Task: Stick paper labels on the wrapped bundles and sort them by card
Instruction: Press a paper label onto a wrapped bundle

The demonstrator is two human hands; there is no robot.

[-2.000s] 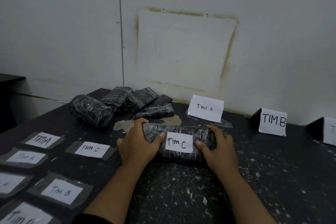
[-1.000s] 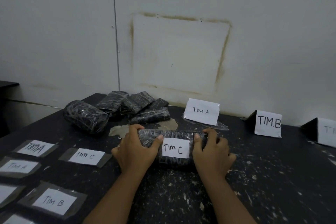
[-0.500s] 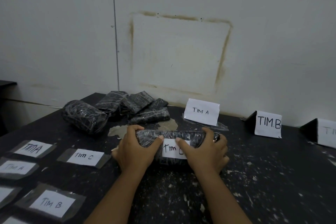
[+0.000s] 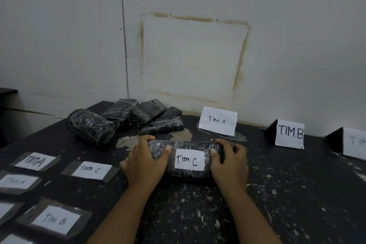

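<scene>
The bundle (image 4: 188, 145) lies crosswise; left hand (image 4: 145, 161) and right hand (image 4: 230, 162) clamp curled fingers (image 4: 144, 138) round its ends. Half-seen card (image 4: 354, 142) stands rightward.

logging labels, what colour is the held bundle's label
The paper label on the black plastic-wrapped bundle is white with black handwriting; head view.

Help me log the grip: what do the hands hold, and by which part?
Both hold the wrapped bundle labelled Tim C: the left hand grips its left end, the right hand its right end.
</scene>
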